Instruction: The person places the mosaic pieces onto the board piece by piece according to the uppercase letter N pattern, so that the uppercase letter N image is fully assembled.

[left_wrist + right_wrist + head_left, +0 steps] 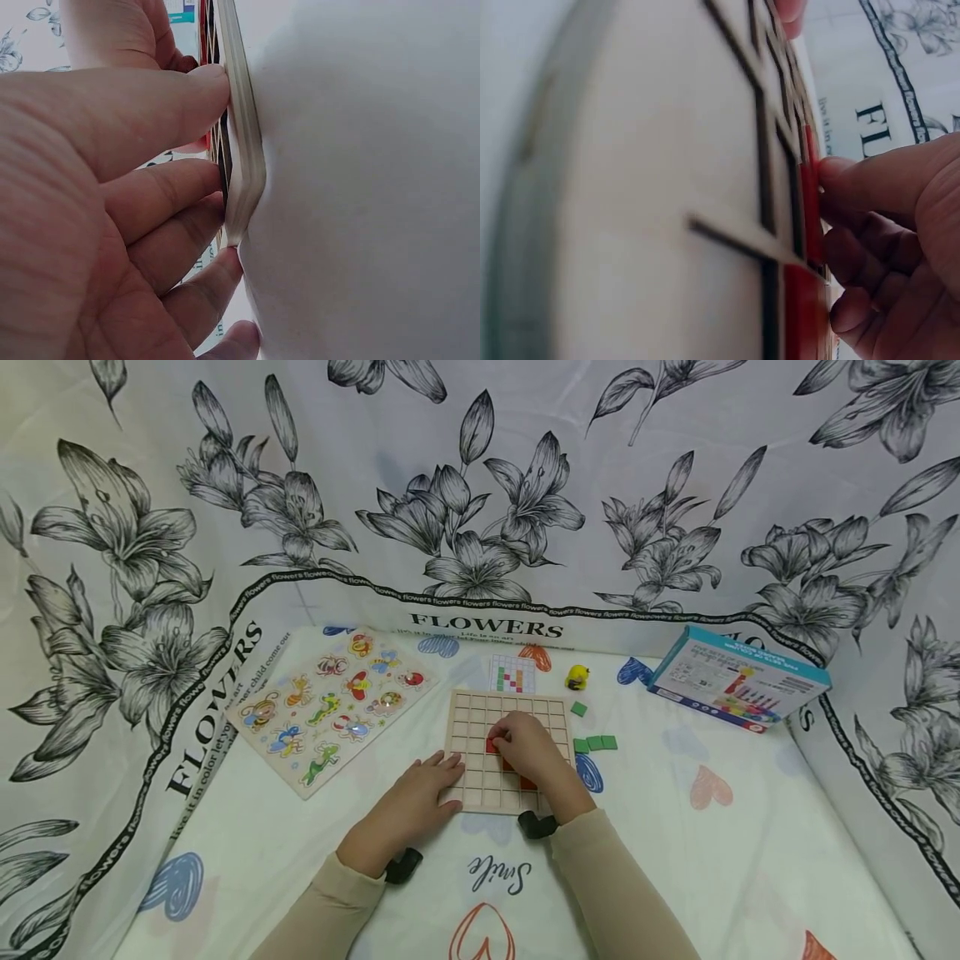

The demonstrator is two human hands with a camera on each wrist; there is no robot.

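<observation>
Left hand (425, 797), fingers nearly straight, rests against the near-left edge of the wooden grid board (491, 798), presumably to steady it, while the right hand (534, 753) narrowly pinches a red square tile (491, 746) at mid-board, likely for fine control within one cell.
</observation>
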